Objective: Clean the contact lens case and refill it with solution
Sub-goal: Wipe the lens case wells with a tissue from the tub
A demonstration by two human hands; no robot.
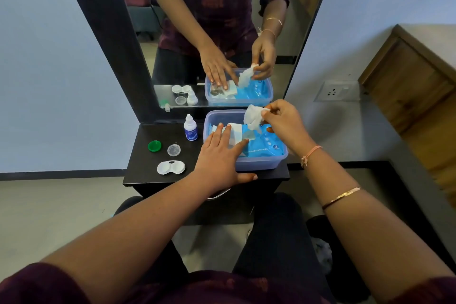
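The white contact lens case (pixel 171 167) lies open on the black dresser top, near its front left. Behind it lie a green cap (pixel 154 146) and a clear cap (pixel 174 150). The small solution bottle (pixel 190 128) stands upright beside a clear plastic box (pixel 261 162). Inside the box lies a blue wet-wipes pack (pixel 267 145). My left hand (pixel 219 155) presses flat on the pack, fingers spread. My right hand (pixel 283 121) pinches a white wipe (pixel 253 116) that rises out of the pack's opening.
The black dresser top (pixel 145 175) is small, with the box filling its right half. A mirror (pixel 222 32) stands behind it and repeats the scene. A wooden door (pixel 414 86) and a wall socket (pixel 338 91) are to the right.
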